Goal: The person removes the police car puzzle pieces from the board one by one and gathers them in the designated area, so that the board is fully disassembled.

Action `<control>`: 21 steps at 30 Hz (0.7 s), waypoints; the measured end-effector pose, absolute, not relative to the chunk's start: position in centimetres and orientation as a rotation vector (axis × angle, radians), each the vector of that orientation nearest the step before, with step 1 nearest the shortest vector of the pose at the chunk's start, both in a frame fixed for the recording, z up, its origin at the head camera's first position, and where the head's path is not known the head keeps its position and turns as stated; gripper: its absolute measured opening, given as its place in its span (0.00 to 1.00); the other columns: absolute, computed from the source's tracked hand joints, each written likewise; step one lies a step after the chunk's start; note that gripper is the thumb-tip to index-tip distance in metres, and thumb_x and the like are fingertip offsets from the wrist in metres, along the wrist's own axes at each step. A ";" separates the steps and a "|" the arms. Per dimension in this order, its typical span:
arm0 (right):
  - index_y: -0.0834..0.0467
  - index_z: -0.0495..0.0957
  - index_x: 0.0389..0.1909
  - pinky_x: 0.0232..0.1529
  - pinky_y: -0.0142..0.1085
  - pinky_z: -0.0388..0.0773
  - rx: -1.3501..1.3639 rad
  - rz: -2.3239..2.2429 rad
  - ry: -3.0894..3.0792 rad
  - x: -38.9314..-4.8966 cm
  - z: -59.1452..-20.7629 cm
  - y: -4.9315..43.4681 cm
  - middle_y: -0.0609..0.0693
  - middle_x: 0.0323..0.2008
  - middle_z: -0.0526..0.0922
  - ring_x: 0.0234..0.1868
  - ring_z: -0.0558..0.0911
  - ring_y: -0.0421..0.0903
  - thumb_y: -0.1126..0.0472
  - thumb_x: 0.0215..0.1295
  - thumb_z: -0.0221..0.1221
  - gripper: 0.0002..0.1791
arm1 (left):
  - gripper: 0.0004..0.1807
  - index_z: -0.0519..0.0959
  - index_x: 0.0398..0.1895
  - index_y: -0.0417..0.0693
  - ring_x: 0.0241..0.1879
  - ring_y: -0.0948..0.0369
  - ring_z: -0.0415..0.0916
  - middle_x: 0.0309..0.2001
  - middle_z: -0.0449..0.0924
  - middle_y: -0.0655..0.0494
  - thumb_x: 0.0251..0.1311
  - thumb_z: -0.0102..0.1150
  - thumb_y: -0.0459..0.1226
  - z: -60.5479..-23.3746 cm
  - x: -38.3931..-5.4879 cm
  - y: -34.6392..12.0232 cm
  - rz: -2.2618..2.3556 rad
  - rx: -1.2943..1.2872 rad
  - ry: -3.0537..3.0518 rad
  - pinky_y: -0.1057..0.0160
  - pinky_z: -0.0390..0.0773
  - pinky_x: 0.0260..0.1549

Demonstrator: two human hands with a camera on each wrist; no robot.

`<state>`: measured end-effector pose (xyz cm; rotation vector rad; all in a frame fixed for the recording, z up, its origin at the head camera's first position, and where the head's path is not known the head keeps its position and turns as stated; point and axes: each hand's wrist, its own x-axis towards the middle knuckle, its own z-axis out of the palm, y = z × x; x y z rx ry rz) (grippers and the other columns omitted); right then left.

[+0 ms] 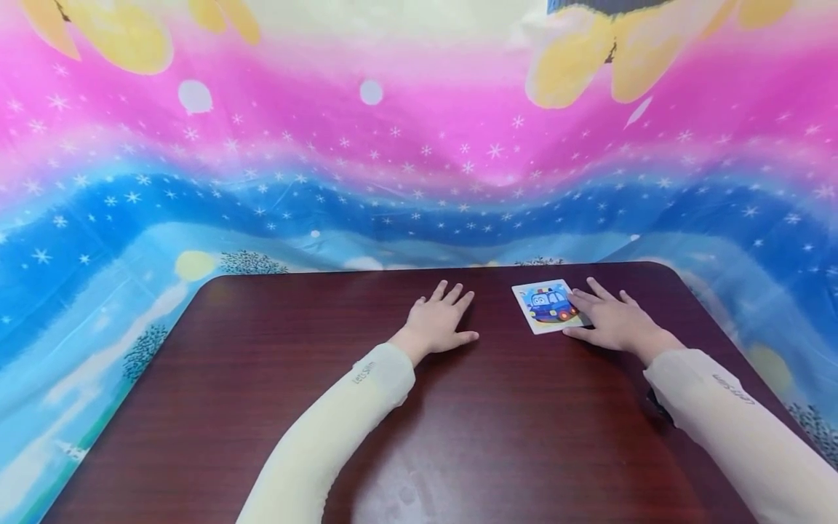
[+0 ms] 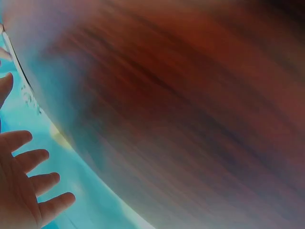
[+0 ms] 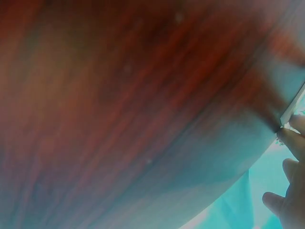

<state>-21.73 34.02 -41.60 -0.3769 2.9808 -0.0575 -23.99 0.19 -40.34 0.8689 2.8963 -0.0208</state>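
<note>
A square picture card (image 1: 546,309) with a white border and a blue cartoon car lies toward the far right of the brown table. My right hand (image 1: 615,320) is spread at the card's right side, its straight fingers overlapping that edge and the thumb by the lower right corner. Up close, the right wrist view catches the right hand (image 3: 295,181) at the frame's edge, with fingertips at the card's thin pale edge (image 3: 291,107). Left of the card, my left hand (image 1: 436,324) has its fingers stretched and spread, holding nothing. The left hand (image 2: 19,186) also shows its palm side in the left wrist view.
The dark brown wooden table (image 1: 216,407) has rounded far corners. Behind and around it hangs a pink and blue patterned cloth (image 1: 419,145) with snowflakes and yellow shapes, coming close to the table's far edge. Pale sleeves cover both forearms.
</note>
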 end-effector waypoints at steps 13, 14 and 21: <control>0.60 0.64 0.73 0.69 0.72 0.48 -0.405 -0.028 3.020 -20.3 -41.2 32.5 0.63 0.72 0.66 0.78 0.47 0.65 0.31 0.64 0.55 0.47 | 0.48 0.45 0.81 0.62 0.81 0.52 0.40 0.81 0.45 0.58 0.64 0.46 0.68 -40.6 -24.3 5.4 -0.112 0.821 2.834 0.46 0.62 0.72; 0.60 0.64 0.73 0.69 0.72 0.48 -0.407 -0.026 3.022 -20.2 -41.2 32.5 0.63 0.72 0.66 0.78 0.47 0.65 0.31 0.64 0.56 0.46 | 0.48 0.44 0.81 0.62 0.81 0.53 0.39 0.81 0.45 0.58 0.64 0.46 0.68 -40.5 -24.3 5.6 -0.123 0.823 2.829 0.46 0.62 0.72; 0.60 0.66 0.72 0.70 0.71 0.50 -0.422 0.014 3.035 -19.8 -41.3 31.8 0.62 0.71 0.68 0.78 0.47 0.65 0.33 0.64 0.57 0.45 | 0.50 0.45 0.81 0.61 0.81 0.53 0.39 0.81 0.45 0.59 0.62 0.45 0.71 -40.5 -24.0 6.8 -0.162 0.841 2.798 0.47 0.61 0.73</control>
